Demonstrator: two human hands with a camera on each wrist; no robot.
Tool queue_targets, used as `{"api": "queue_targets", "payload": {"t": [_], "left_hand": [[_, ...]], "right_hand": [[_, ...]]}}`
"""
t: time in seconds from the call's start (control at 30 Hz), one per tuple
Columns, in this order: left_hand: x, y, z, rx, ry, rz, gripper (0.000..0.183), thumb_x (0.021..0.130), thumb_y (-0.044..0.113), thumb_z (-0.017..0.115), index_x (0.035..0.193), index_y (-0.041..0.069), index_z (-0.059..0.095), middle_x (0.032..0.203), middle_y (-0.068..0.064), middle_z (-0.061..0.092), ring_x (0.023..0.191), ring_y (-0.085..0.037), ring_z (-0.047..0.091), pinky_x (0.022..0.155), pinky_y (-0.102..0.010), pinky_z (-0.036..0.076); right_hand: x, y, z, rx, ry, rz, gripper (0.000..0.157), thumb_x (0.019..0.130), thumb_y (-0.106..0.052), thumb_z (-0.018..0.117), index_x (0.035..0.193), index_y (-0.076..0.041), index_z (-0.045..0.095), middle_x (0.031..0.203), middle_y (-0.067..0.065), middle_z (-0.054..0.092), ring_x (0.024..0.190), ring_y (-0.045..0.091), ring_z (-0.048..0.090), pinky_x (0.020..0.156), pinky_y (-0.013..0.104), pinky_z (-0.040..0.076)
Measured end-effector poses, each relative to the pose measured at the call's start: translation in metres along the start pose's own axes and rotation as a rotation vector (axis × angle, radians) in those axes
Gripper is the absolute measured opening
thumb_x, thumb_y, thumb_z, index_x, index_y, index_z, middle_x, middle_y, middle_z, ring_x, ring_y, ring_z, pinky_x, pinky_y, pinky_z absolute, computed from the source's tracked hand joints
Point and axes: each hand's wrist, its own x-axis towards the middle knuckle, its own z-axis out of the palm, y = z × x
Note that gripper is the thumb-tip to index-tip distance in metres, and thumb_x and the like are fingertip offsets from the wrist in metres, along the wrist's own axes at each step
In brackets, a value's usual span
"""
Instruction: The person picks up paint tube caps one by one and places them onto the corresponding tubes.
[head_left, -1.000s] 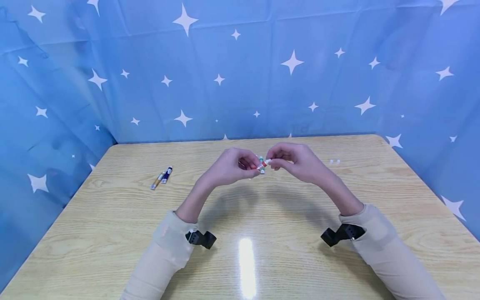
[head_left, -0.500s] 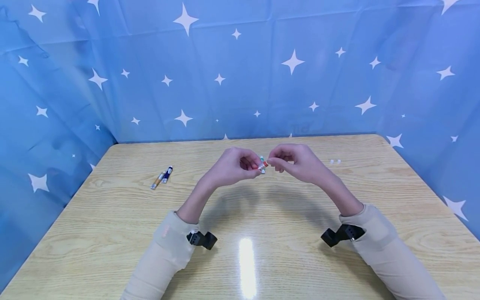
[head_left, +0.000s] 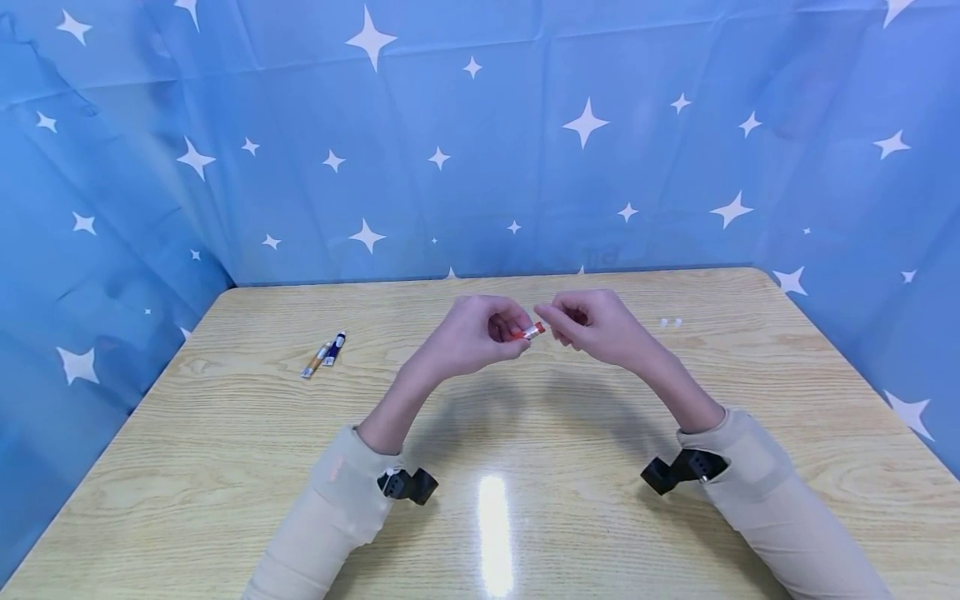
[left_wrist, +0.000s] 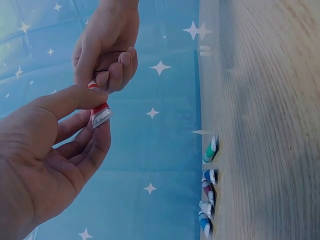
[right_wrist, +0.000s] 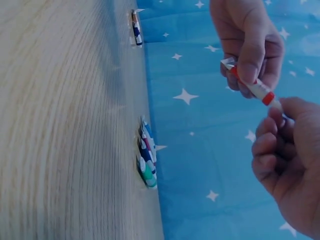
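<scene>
My left hand (head_left: 480, 333) pinches a small paint tube (right_wrist: 258, 90), white with red bands, between thumb and fingers above the table. In the left wrist view its flat silver crimped end (left_wrist: 102, 117) points out below the left thumb. My right hand (head_left: 596, 325) is at the other end, thumb and index finger pinching the small white cap (right_wrist: 276, 104), its remaining fingers curled. The cap is mostly covered by those fingertips. The tube slants between both hands in the right wrist view.
Several paint tubes, one green (right_wrist: 147, 172), lie grouped on the table (head_left: 480, 433) in the wrist views. An orange tube (head_left: 316, 361) and a dark blue tube (head_left: 335, 349) lie at left. Two small white pieces (head_left: 671, 322) sit at right. A blue starry curtain (head_left: 480, 125) hangs behind.
Both hands have shifted slightly right with the red and white tube, and the right fingers have turned at its cap end. The green tube, earlier visible between the hands, is now hidden in the head view.
</scene>
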Motion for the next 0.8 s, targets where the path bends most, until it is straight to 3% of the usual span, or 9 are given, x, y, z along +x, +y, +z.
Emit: {"api": "queue_targets", "payload": {"t": [0.2,0.33,0.43,0.57,0.67,0.8], "left_hand": [[0.0,0.002,0.002,0.005,0.0,0.017,0.01,0.087,0.0,0.075,0.096,0.0,0.072,0.082,-0.005,0.068,0.072,-0.014,0.064,0.066,-0.023,0.055],[0.0,0.002,0.002,-0.009,-0.001,0.021,0.01,0.087,0.0,0.075,0.097,0.0,0.072,0.083,-0.005,0.068,0.073,-0.014,0.063,0.067,-0.023,0.055],[-0.001,0.0,0.001,-0.025,0.007,0.011,0.009,0.088,0.0,0.074,0.097,0.001,0.072,0.083,-0.004,0.068,0.074,-0.015,0.063,0.068,-0.024,0.055],[-0.001,-0.004,-0.002,-0.066,0.013,-0.015,0.008,0.089,0.001,0.073,0.097,0.001,0.072,0.083,-0.003,0.069,0.074,-0.015,0.063,0.068,-0.025,0.055],[-0.001,-0.007,-0.003,-0.099,0.012,-0.025,0.008,0.09,0.002,0.072,0.097,0.0,0.072,0.083,-0.004,0.069,0.075,-0.016,0.063,0.069,-0.026,0.055],[-0.002,-0.009,-0.004,-0.118,0.008,-0.018,0.01,0.09,0.003,0.071,0.099,-0.001,0.073,0.084,-0.004,0.07,0.076,-0.016,0.065,0.069,-0.026,0.056]], "right_hand": [[-0.002,0.0,0.001,-0.022,-0.008,0.039,0.054,0.107,-0.034,0.051,0.057,-0.015,0.057,0.049,-0.004,0.047,0.041,0.018,0.041,0.05,0.032,0.037],[-0.003,0.002,0.0,-0.002,-0.011,0.062,0.061,0.109,-0.036,0.044,0.055,-0.014,0.06,0.049,-0.001,0.052,0.042,0.02,0.046,0.051,0.032,0.041],[-0.003,0.004,-0.004,0.02,0.002,0.031,0.049,0.111,-0.028,0.042,0.072,-0.01,0.066,0.061,0.001,0.06,0.048,0.02,0.052,0.052,0.03,0.045],[-0.004,0.005,-0.012,0.036,-0.005,-0.046,0.013,0.105,-0.012,0.055,0.108,-0.007,0.067,0.081,0.003,0.066,0.058,0.018,0.057,0.052,0.029,0.047],[-0.005,0.005,-0.016,0.043,-0.026,-0.1,0.027,0.097,-0.003,0.066,0.124,-0.008,0.064,0.093,0.005,0.068,0.062,0.015,0.06,0.054,0.028,0.048],[-0.005,0.005,-0.016,0.05,-0.021,-0.173,0.034,0.092,0.006,0.069,0.123,-0.008,0.067,0.102,0.006,0.07,0.064,0.012,0.063,0.057,0.027,0.048]]}}
